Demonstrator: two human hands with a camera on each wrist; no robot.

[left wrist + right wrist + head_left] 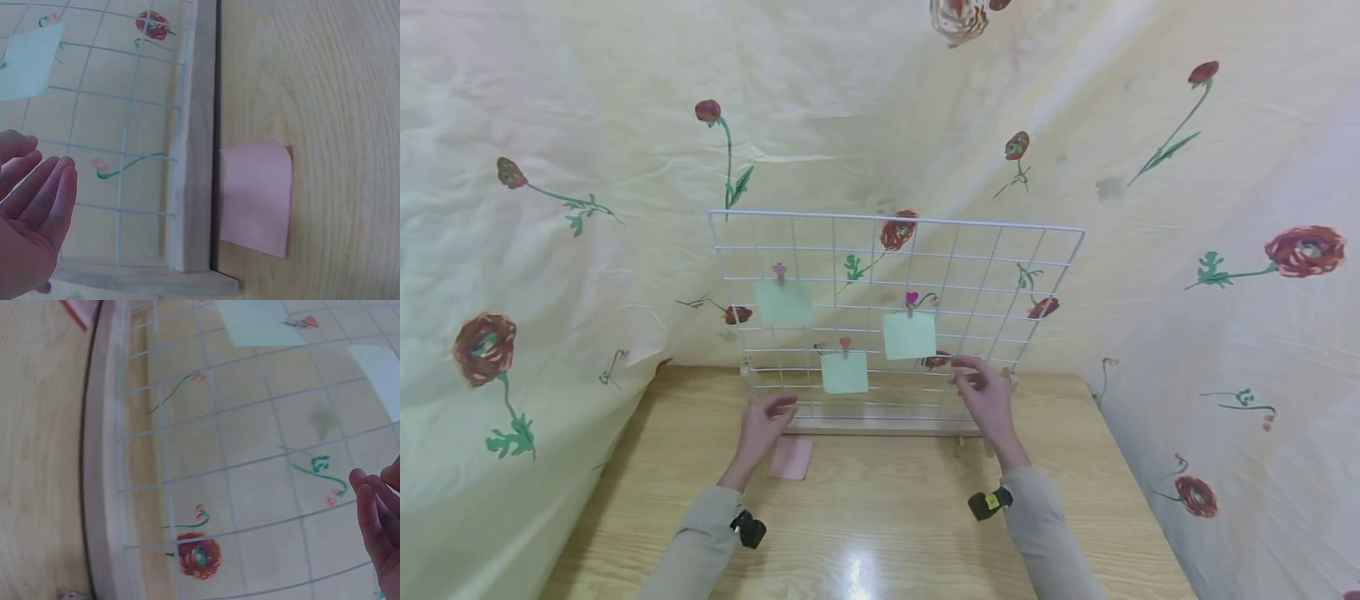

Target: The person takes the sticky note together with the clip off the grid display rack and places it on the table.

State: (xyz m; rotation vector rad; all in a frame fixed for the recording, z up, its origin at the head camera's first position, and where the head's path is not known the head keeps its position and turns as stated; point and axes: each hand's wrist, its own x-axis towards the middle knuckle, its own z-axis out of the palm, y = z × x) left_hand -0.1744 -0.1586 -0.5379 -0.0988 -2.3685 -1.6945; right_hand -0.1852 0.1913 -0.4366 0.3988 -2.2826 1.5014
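Note:
A white wire grid [895, 221] stands in a wooden base [880, 427]. Three pale green paper notes hang on it: one at upper left [783, 304], one right of centre [910, 337] and one lower down [845, 374]. Each is held by a small clip, with purple [779, 270], magenta [912, 297] and orange [846, 342] tops. My left hand [762, 429], fingers loosely bent and holding nothing, hovers before the grid's lower left. Over at the lower right, my right hand [985, 402] has relaxed fingers, thumb near the fingertips; nothing shows between them.
Pink sticky notes [792, 458] lie on the wooden table [865, 517] in front of the base, near my left hand. A small object [959, 446], too small to make out, lies before the base at right. Flowered cloth [625, 292] surrounds the table.

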